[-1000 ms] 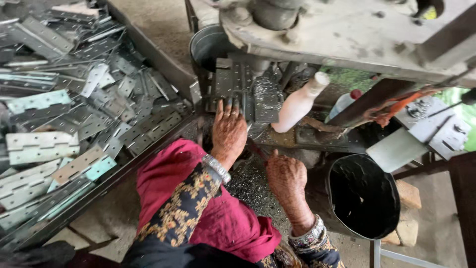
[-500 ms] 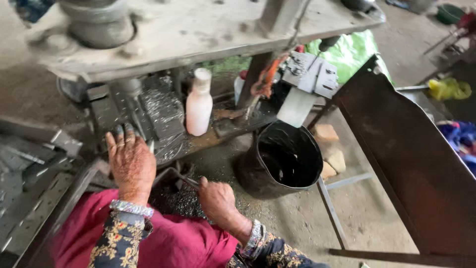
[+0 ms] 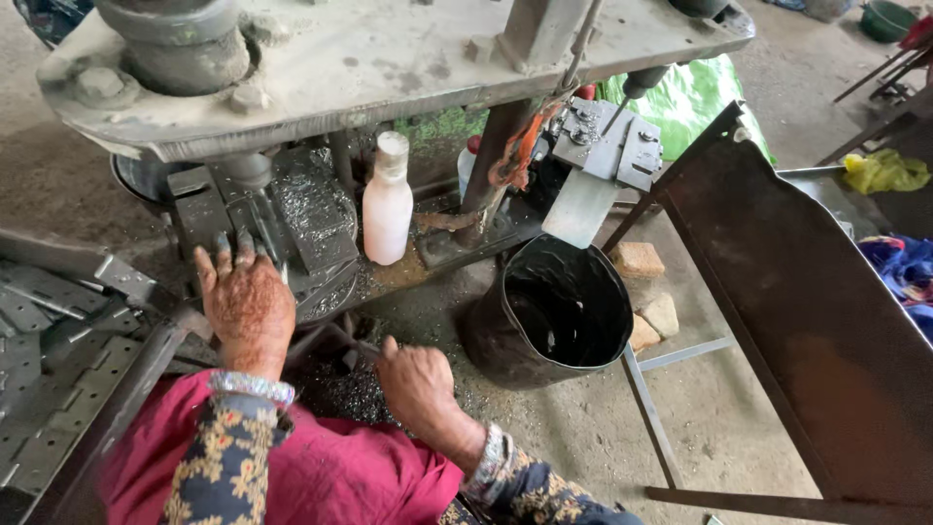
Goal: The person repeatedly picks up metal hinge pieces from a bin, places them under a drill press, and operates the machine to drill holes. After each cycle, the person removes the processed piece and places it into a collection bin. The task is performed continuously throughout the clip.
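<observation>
Gritty workshop floor [image 3: 603, 428], left hand [image 3: 245, 301] flat, released on press bed [image 3: 292, 224], right hand [image 3: 418, 384] clenched on thin rod [image 3: 335, 335], black bucket [image 3: 559, 311] near.

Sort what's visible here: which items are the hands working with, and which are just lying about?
In use: left hand on the press die block; right hand gripping a thin metal rod.

Lying about: white bottle, black bucket, hinge plates, bricks, green bag.

One white plastic bottle [image 3: 387, 199], one black bucket [image 3: 554, 313], two tan bricks [image 3: 649, 288] beside it. Two hands in view, left hand [image 3: 245, 299] and right hand [image 3: 416, 381]; one beaded bracelet on each wrist. Flat metal hinge plates [image 3: 47, 292] piled at left, too many to count.
</observation>
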